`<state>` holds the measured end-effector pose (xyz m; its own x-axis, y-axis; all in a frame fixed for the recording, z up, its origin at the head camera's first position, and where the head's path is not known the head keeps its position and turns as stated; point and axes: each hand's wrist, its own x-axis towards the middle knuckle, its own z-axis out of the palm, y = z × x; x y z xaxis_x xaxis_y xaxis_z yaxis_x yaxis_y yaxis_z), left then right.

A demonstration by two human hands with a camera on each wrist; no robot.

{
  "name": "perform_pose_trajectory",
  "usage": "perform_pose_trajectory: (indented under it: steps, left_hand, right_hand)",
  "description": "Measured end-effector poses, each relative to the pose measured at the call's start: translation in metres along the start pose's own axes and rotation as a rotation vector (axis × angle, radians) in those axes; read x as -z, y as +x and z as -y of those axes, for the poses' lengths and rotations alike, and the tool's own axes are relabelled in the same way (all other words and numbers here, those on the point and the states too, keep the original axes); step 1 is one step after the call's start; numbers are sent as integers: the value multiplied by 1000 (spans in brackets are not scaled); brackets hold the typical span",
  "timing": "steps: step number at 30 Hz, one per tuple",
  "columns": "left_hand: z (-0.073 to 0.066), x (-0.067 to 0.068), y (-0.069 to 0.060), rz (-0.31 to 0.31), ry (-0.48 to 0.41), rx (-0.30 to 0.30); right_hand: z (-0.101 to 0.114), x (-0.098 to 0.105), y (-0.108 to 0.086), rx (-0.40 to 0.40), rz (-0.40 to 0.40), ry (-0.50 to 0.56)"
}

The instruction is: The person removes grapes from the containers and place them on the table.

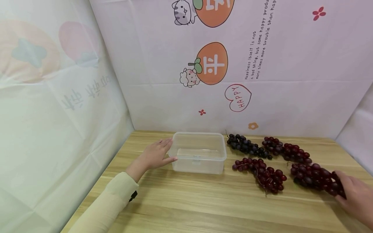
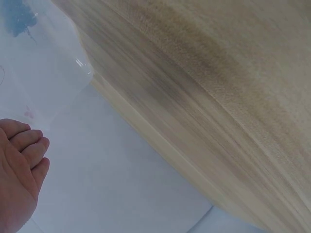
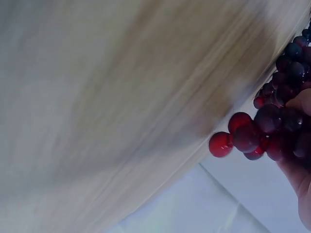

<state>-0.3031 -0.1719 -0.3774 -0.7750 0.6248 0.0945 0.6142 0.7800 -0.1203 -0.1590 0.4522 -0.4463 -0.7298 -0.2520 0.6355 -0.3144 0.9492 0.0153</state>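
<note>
A clear plastic container (image 1: 199, 166) stands on the wooden table. My left hand (image 1: 155, 155) rests against its left side, thumb at the front corner and fingers extended along the rim. In the left wrist view the same hand (image 2: 19, 174) shows its palm, with the fingers nearly straight. At the right edge, my right hand (image 1: 356, 197) grips the near end of a bunch of dark red grapes (image 1: 316, 176). The right wrist view shows those grapes (image 3: 267, 133) between thumb and fingers, several hanging free past them.
Beside the container lie a bunch of black grapes (image 1: 246, 146), a red bunch (image 1: 287, 150) behind and another red bunch (image 1: 263, 174) in front. A printed white cloth (image 1: 163, 97) hangs at the table's back edge, and another sheet (image 1: 58, 145) hangs on the left.
</note>
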Motion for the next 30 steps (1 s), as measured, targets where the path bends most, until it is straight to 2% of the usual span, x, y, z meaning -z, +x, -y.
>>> perform_pose_trajectory:
  steps: [10, 14, 18, 21, 26, 30]
  left_hand:
    - [2, -3, 0, -11, 7, -10]
    - [2, -4, 0, -12, 7, -9]
    - [2, -4, 0, -15, 5, -7]
    - [2, -4, 0, -13, 5, -5]
    - [1, -2, -1, -4, 7, -2]
    - [1, -1, -1, -2, 8, 0]
  right_hand:
    - [-3, 0, 1, 0, 55, -25]
    - [-6, 4, 4, 34, 78, -31]
    - [-9, 5, 6, 76, 59, -32]
    - [-9, 6, 7, 64, 59, -44]
    - [-8, 8, 8, 7, 105, -71]
    - [-8, 7, 8, 3, 108, -78]
